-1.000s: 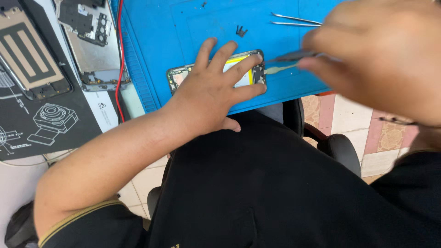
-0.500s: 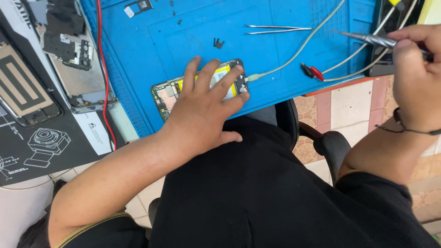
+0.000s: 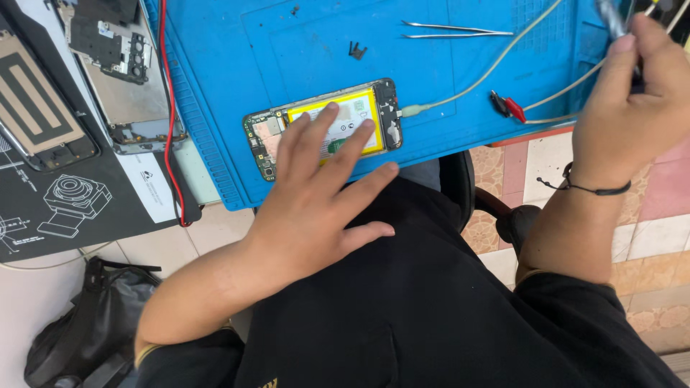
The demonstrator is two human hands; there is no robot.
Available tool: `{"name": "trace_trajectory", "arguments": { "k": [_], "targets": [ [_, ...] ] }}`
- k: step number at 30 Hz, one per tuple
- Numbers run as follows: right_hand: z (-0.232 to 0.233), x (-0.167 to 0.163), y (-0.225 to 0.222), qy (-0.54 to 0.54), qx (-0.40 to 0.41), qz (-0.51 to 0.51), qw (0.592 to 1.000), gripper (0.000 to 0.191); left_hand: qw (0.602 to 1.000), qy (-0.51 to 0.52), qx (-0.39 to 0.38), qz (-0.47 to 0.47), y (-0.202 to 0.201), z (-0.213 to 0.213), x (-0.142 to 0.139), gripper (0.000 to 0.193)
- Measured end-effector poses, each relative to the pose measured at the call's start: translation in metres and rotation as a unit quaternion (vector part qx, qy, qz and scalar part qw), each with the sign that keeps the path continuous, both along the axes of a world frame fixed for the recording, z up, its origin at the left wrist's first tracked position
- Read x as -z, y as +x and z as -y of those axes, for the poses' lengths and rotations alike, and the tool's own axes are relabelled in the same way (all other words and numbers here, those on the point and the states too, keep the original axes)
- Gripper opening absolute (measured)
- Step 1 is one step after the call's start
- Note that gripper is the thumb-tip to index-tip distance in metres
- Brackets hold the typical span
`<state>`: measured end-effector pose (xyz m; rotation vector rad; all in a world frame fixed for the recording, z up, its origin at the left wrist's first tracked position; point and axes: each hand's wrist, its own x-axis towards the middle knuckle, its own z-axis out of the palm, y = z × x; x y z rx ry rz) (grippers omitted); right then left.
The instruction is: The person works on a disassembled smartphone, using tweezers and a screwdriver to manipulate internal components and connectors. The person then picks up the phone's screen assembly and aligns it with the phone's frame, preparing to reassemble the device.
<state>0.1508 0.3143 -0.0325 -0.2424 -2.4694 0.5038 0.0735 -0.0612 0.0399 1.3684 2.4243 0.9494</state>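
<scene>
An opened phone (image 3: pixel 381 108) with a yellow battery lies on the blue work mat (image 3: pixel 302 43) near its front edge. My left hand (image 3: pixel 316 208) is spread flat, its fingertips resting on the battery, holding nothing. My right hand (image 3: pixel 632 100) is raised at the far right, closed around a thin metal-tipped tool (image 3: pixel 611 18) whose tip points up toward the frame's top edge. A white cable (image 3: pixel 467 86) is plugged into the phone's right end.
Tweezers (image 3: pixel 453 30) and small dark screws (image 3: pixel 356 50) lie on the mat. Red and black clips (image 3: pixel 509 106) sit at its front right. A removed phone back (image 3: pixel 118 72) and a dark printed mat (image 3: pixel 65 201) lie left. A black bag (image 3: pixel 93 323) sits on the floor.
My right hand has lifted away from the phone to the far right with the tool. My left hand has slid back and flattened, uncovering most of the phone.
</scene>
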Motion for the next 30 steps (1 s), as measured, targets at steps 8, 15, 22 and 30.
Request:
{"name": "trace_trajectory", "arguments": {
  "k": [8, 15, 22, 30],
  "targets": [
    [0.008, 0.002, -0.022, 0.027, 0.015, 0.072, 0.997, 0.033, 0.981, 0.043, -0.187, -0.003, -0.001, 0.038, 0.009, 0.06],
    [0.017, -0.01, -0.032, 0.007, -0.094, 0.054, 0.994, 0.028, 0.956, 0.075, -0.282, -0.001, 0.008, 0.058, 0.029, 0.066],
    [0.064, -0.056, -0.023, 0.128, -0.238, 0.143, 0.952, 0.02, 0.954, 0.14, -0.265, 0.006, 0.006, 0.053, 0.045, 0.105],
    [0.112, -0.07, -0.059, 0.123, -0.355, 0.204, 0.904, 0.024, 0.954, 0.115, -0.277, 0.029, 0.013, 0.047, 0.05, 0.123]
  ]
}}
